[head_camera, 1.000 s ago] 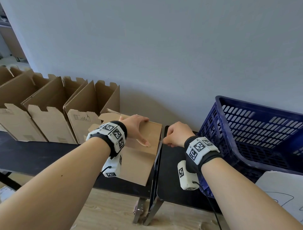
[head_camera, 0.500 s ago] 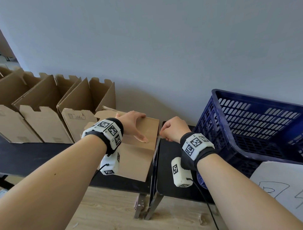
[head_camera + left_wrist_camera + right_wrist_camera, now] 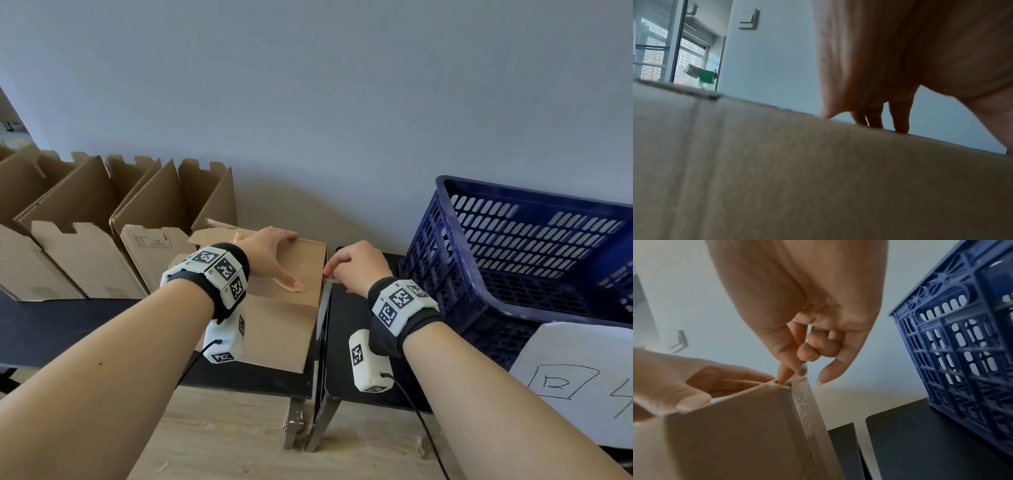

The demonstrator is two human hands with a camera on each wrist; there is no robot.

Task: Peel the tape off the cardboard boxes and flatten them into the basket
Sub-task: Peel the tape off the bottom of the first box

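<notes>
A brown cardboard box (image 3: 291,308) lies on its side on the black table (image 3: 68,329). My left hand (image 3: 270,253) lies flat on its top face, fingers straight, thumb pointing right; in the left wrist view the fingertips (image 3: 900,125) reach the box's (image 3: 818,178) far edge. My right hand (image 3: 356,270) is at the box's right end. In the right wrist view thumb and forefinger of that hand (image 3: 797,369) pinch the top end of a clear tape strip (image 3: 809,415) running down the box's (image 3: 731,434) corner. The blue basket (image 3: 513,260) stands to the right.
Several open cardboard boxes (image 3: 102,222) stand in a row at the back left against the grey wall. A white sheet with black drawings (image 3: 582,380) lies at the front right. A narrow gap (image 3: 322,359) separates the two black table tops.
The right hand has shifted slightly up along the box's right end, keeping its pinch at the corner. The left hand stays pressed on the box top. The head view has drifted a little.
</notes>
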